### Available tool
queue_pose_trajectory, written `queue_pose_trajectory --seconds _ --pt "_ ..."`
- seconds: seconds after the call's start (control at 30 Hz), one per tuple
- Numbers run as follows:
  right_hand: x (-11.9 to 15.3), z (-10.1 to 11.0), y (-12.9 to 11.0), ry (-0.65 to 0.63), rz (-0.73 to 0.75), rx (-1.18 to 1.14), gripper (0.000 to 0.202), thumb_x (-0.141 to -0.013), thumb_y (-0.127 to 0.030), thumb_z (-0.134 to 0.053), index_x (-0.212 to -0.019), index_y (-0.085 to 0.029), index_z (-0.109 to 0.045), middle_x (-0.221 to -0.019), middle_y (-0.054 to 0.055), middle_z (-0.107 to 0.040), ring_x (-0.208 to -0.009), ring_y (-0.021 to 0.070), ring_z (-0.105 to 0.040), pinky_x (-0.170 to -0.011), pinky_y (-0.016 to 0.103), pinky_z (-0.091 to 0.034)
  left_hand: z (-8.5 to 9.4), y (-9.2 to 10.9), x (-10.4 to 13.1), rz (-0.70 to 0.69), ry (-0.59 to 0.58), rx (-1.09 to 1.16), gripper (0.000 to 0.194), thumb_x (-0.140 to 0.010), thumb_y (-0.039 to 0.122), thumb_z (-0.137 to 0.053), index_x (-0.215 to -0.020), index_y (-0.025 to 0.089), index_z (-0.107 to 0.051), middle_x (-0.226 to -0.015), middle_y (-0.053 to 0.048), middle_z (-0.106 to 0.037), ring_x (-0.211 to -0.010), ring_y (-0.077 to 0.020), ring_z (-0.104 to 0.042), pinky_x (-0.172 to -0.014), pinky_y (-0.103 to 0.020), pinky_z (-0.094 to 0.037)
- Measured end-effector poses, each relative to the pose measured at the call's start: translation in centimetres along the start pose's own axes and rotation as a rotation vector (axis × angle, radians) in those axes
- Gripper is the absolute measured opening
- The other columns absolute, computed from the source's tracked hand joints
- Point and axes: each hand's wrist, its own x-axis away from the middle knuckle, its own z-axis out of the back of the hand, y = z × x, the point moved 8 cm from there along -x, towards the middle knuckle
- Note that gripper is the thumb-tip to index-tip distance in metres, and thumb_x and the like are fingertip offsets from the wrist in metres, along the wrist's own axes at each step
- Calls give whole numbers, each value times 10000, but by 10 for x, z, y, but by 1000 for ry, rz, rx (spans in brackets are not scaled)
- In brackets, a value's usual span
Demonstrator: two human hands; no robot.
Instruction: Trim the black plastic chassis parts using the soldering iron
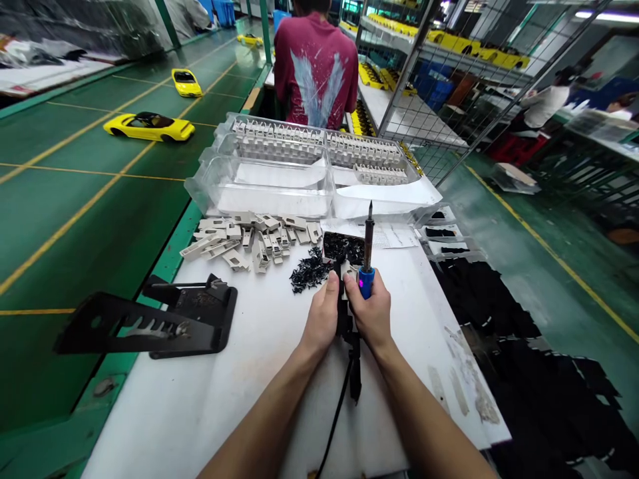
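My left hand (322, 313) is closed on a long black plastic part (343, 319) in front of me, thumb on top. My right hand (373, 311) is closed around the blue handle of a soldering iron (368, 246), its dark tip pointing up. The right thumb also presses a small light-grey piece (348, 269) against the black part. A black cable (337, 412) runs down between my forearms. Just beyond my hands are a heap of small black pieces (308, 269) and a box of similar pieces (344, 246). The undersides of both hands are hidden.
Grey plastic parts (259, 239) lie piled left of centre. Clear trays (279, 193) with rows of grey parts stand behind. A black metal stand (194, 319) is at left. Black pieces (499, 299) lie at right. Yellow toy cars (150, 126) sit on the green surface; a person (317, 66) is ahead.
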Motion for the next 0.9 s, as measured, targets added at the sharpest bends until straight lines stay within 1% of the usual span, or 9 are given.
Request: queue_pose_trajectory --seconds 0.13,0.23,0.33,0.43,0.53,0.63,0.73,0.83,0.9 --pt "-1 -4 0 -41 12 -16 218 -857 -405 -595 -792 -216 -509 -642 -46 -526 -584 123 -484 -582 241 -409 -1 4 4 -42 26 -31 639 -887 663 -402 -1128 134 -666 -1138 -114 -696 -1098 -266 -610 -968 -349 -450" --pt "-3 -2 0 -47 12 -86 228 -862 -416 -594 -804 -204 -533 -673 -34 -530 -605 121 -489 -582 241 -424 -3 13 5 -115 7 -17 635 -922 633 -347 -1297 180 -588 -1339 -97 -594 -1298 -263 -474 -1088 -360 -356" --pt "-4 0 7 -67 -79 -262 272 -838 -446 -628 -778 -205 -516 -594 -64 -463 -471 90 -416 -439 220 -361 -4 22 3 -181 -76 -20 570 -958 563 -337 -1373 223 -529 -1411 -66 -535 -1359 -237 -403 -1146 -360 -269" --pt "-5 1 15 -94 -203 -469 316 -795 -474 -675 -788 -220 -488 -512 -108 -387 -334 61 -304 -317 210 -242 5 21 -2 -140 -75 -78 594 -866 462 -608 -1400 230 -493 -1272 -77 -633 -1212 -248 -542 -1095 -393 -344" --pt "-6 3 18 -86 -242 -545 347 -743 -491 -718 -810 -208 -529 -549 -84 -484 -380 72 -405 -358 206 -335 10 17 -5 -64 -86 79 739 -739 349 -768 -1401 185 -483 -1103 -83 -695 -1052 -237 -625 -985 -383 -446" --pt "-8 1 21 -123 -262 -538 385 -676 -499 -758 -830 -189 -590 -656 -23 -613 -546 132 -563 -499 244 -465 2 15 -2 -31 -163 242 476 -759 336 -751 -1165 105 -661 -1060 -115 -705 -998 -237 -640 -931 -363 -476" --pt "-9 1 22 -146 -273 -523 382 -690 -508 -740 -846 -180 -624 -646 -9 -626 -540 146 -575 -497 259 -469 2 13 0 -20 -121 275 338 -773 363 -736 -976 93 -714 -964 -111 -722 -875 -223 -659 -849 -357 -506" --pt "-7 3 18 -160 -271 -519 385 -782 -540 -641 -909 -177 -646 -606 -17 -593 -477 123 -523 -448 244 -424 7 15 0 -54 -63 292 324 -769 365 -741 -962 107 -709 -946 -93 -729 -843 -212 -663 -806 -337 -517" --pt "-5 7 11 -151 -224 -512 370 -755 -510 -681 -929 -186 -640 -636 -24 -592 -506 117 -526 -478 239 -434 8 16 -1 -64 -62 308 339 -780 372 -731 -992 109 -699 -974 -97 -729 -864 -219 -667 -819 -345 -518"
